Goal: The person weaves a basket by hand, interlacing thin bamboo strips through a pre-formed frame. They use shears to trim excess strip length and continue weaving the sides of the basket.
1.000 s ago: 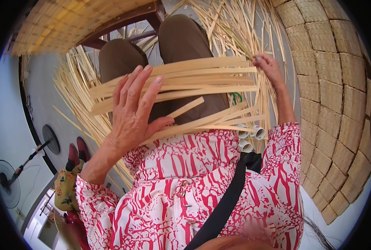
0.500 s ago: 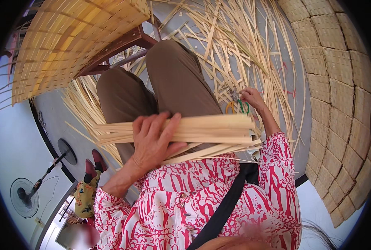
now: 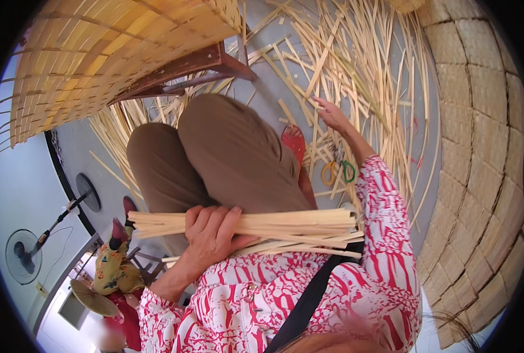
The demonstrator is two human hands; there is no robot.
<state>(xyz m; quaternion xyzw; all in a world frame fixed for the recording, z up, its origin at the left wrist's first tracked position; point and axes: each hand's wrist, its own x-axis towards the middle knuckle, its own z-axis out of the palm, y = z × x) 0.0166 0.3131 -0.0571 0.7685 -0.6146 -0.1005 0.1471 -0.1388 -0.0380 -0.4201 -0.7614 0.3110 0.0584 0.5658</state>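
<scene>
My left hand [image 3: 210,234] is closed over a bundle of pale, flat bamboo strips [image 3: 297,222] lying across my lap. A few looser strips [image 3: 285,246] rest between the bundle and my shirt. My right hand [image 3: 334,115] stretches forward over the floor with its fingers extended, at the edge of a pile of loose strips [image 3: 356,65]. I see nothing held in it, and whether it touches the pile I cannot tell. Scissors [image 3: 338,172] with one orange and one green handle loop lie among the scraps, nearer to me than that hand.
A large woven panel [image 3: 127,47] leans on a dark red wooden stand [image 3: 206,62] at the far left. Stacked woven pieces [image 3: 474,147] line the right side. More strips [image 3: 118,138] lie left of my knees. A fan [image 3: 24,256] and another person [image 3: 118,270] are at the lower left.
My right hand has reached farther forward, past the scissors, and its fingers have straightened. The bundle and my left hand appear lower in view. My red sandal now shows beside my knee.
</scene>
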